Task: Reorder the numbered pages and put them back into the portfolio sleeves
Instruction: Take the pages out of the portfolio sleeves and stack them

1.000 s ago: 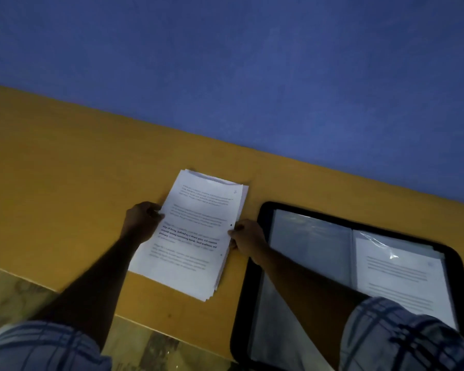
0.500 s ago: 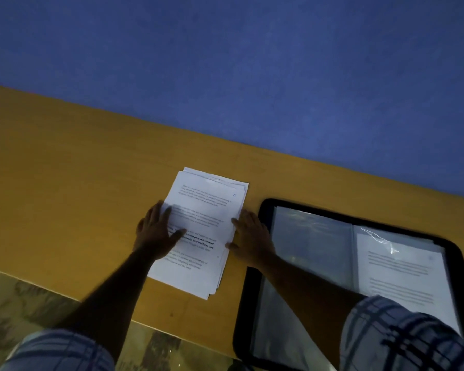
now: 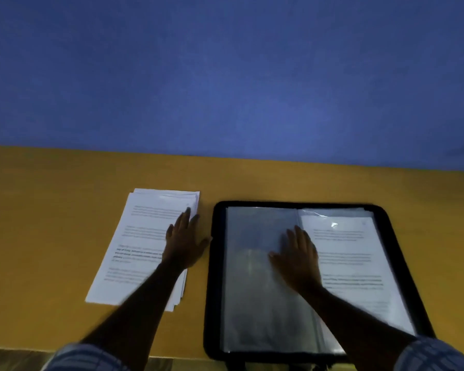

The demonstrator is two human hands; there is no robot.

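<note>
Yellow-brown wood is what we see under everything: a table set against a blue wall. On it lies a loose stack of printed pages, its sheets slightly fanned at the far and right edges. Just beside the stack, to its right, the black-rimmed portfolio lies open and flat. Its left clear sleeve looks grey and glossy, and its right sleeve holds a printed page. We find the left hand lying flat on the stack's right edge, fingers straight and thumb out toward the portfolio. The right hand rests flat on the portfolio near its centre fold, fingers spread, gripping nothing. The hands are apart, one on each item. Checked shirt cuffs show at the bottom edge; we cannot read any page number through the blur.
</note>
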